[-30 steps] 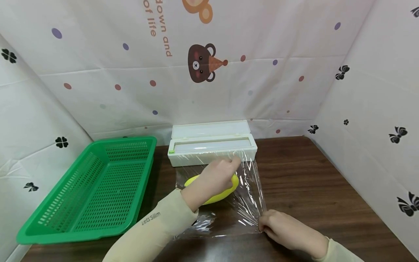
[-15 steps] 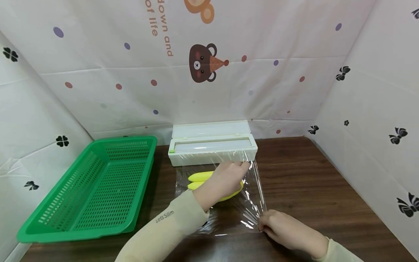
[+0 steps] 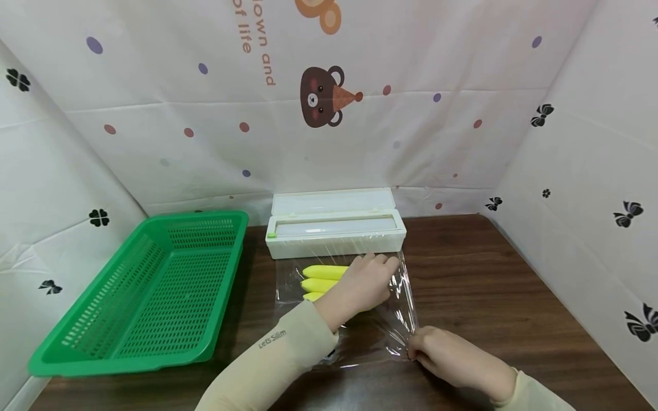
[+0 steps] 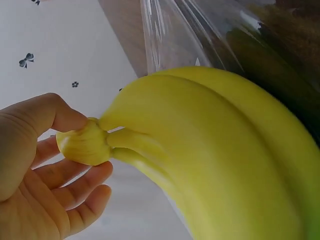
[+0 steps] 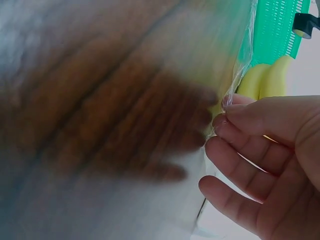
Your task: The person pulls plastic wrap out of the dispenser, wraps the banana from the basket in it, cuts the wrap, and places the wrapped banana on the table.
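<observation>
While the left hand (image 3: 360, 288) pinches the stem (image 4: 85, 144) of the yellow bananas (image 3: 323, 273), its lower fingers loosely bent, the right hand (image 3: 452, 359) pinches a corner of the clear wrap (image 3: 403, 302), lower right of the frame. The bananas are just below the middle, running left to right, with their tips pointing left. From the head, the left hand hides their stem; from the right wrist, the wrap looks blurry.

The left hand (image 3: 362, 282) hides a banana bunch (image 3: 323, 272)'s stem (image 4: 85, 143) in the head view, where wall lettering (image 3: 263, 41) (upper part unseen) runs past the top edge.
</observation>
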A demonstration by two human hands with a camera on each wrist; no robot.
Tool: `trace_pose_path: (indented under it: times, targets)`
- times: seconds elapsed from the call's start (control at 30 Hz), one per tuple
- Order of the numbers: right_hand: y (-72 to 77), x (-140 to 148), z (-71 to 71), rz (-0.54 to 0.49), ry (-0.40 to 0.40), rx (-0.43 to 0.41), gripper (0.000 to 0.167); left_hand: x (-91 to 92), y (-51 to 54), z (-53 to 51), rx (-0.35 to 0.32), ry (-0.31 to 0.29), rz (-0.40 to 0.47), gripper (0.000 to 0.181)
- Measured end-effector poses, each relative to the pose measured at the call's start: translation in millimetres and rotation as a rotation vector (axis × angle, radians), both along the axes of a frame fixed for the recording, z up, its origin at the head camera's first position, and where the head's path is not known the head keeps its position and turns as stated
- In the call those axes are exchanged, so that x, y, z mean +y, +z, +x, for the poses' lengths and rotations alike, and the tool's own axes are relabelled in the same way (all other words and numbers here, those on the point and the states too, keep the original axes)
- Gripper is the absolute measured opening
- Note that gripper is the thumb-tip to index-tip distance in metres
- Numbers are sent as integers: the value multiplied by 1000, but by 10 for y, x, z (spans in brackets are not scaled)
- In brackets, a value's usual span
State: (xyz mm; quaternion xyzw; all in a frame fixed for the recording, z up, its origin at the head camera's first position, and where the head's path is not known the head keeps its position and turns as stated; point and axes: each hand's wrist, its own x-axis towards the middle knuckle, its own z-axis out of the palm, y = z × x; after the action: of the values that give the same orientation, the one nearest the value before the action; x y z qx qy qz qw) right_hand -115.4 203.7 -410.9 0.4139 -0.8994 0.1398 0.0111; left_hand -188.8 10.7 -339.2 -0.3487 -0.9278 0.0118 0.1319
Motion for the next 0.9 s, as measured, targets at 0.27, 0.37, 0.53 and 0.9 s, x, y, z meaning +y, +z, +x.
trace_pose_path:
  times: [0.27,0.37,0.53,0.9]
  targets:
    - [38,4,-14,-2,-17,-36,21,-1,-36,-2,9,22,13,36]
    - [55,2,-23,-6,-16,-32,22,-10,-45,-6,21,21,18,34]
    - [69,1,-32,-6,-14,-29,21,-30,-69,-35,63,3,64,33]
    - [32,11,-43,-37,16,44,22,-60,-101,-127,74,8,125,37]
